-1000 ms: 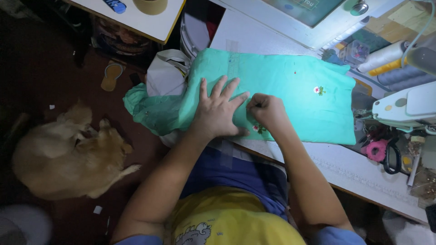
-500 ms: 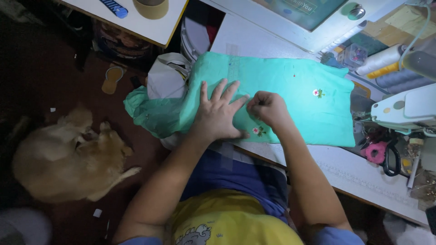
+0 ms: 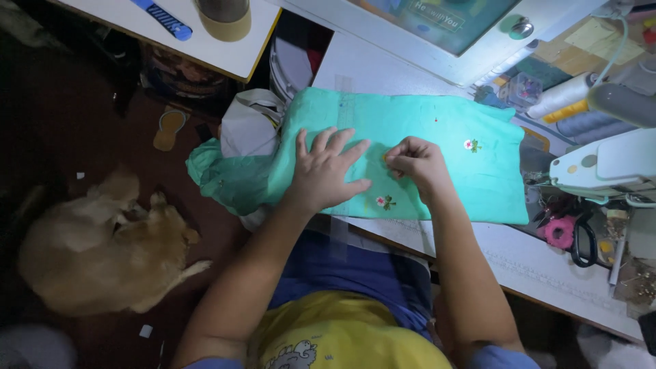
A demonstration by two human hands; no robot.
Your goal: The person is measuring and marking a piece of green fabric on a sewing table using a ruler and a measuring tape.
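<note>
Seen from above, a folded turquoise cloth [image 3: 410,147] lies across a white sewing table [image 3: 540,266] at the frame's centre. The left hand [image 3: 326,171] presses flat on it, fingers spread. The right hand [image 3: 417,162] is curled beside it, fingertips pinched on the fabric. At lower left, a tan dog [image 3: 96,249] lies on the floor.

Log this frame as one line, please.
left hand: flat, fingers spread on green cloth | right hand: pinching at cloth | cloth: on white table | dog: lying on floor
</note>
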